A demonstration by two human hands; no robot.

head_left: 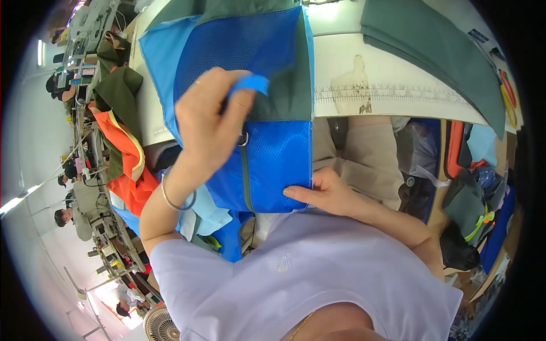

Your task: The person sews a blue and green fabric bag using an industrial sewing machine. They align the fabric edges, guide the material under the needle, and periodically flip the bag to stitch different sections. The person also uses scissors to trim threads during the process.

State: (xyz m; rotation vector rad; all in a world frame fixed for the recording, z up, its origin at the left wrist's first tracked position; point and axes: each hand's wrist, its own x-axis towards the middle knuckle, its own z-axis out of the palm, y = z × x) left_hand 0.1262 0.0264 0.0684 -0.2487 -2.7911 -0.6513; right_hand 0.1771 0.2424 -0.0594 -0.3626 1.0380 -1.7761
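A sewn piece of blue and dark green fabric (278, 162) hangs over the near table edge toward my lap. It has a blue mesh-textured panel (233, 45), a grey-green band down the front and a small metal ring (243, 138). My left hand (207, 119), raised over the piece, is closed on a small curved bright-blue item (252, 84); it looks like a short strip, but its full shape is hidden by the fingers. Low on the right side, my right hand (327, 196) grips the fabric's edge, thumb on top and fingers behind.
The white table (341, 57) carries a printed ruler scale (392, 94). Folded dark green fabric (432, 51) lies at its right. Orange and olive cloth (122, 142) is heaped to the left. Fabric pieces and bags (472, 199) crowd the right. Several people and sewing machines line the far left.
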